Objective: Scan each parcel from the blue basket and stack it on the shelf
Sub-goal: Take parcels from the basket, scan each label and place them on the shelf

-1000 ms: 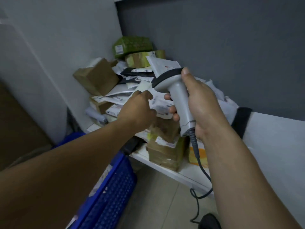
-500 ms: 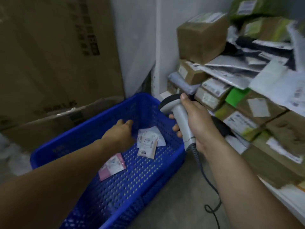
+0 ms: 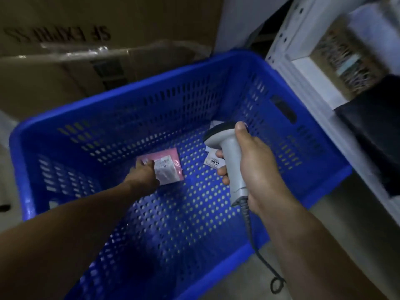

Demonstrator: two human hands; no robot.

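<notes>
Where the far rim of the basket ends, a large brown cardboard carton (image 3: 108,22) stands, smooth-faced, with clear tape along its seam and dark print upside down. In front: blue basket (image 3: 151,109), rectangular moulded plastic, its walls slotted and its floor perforated in rows. To its right: shelf (image 3: 287,50), with a white upright punched with holes.

Right hand (image 3: 255,165) is above the basket's right half. Its fingers are wrapped round the handle of the grey barcode scanner (image 3: 229,152), thumb laid up toward the rounded head. A coiled cable (image 3: 249,224) hangs from the butt.

Left hand (image 3: 144,174) is down at the basket floor, fingers bent onto the left edge of the pink parcel (image 3: 171,167), a flat glossy plastic pouch with a white label. Whether they have closed on it cannot be told.

A small white parcel (image 3: 213,161), labelled "4032", lies on the floor under the scanner.
</notes>
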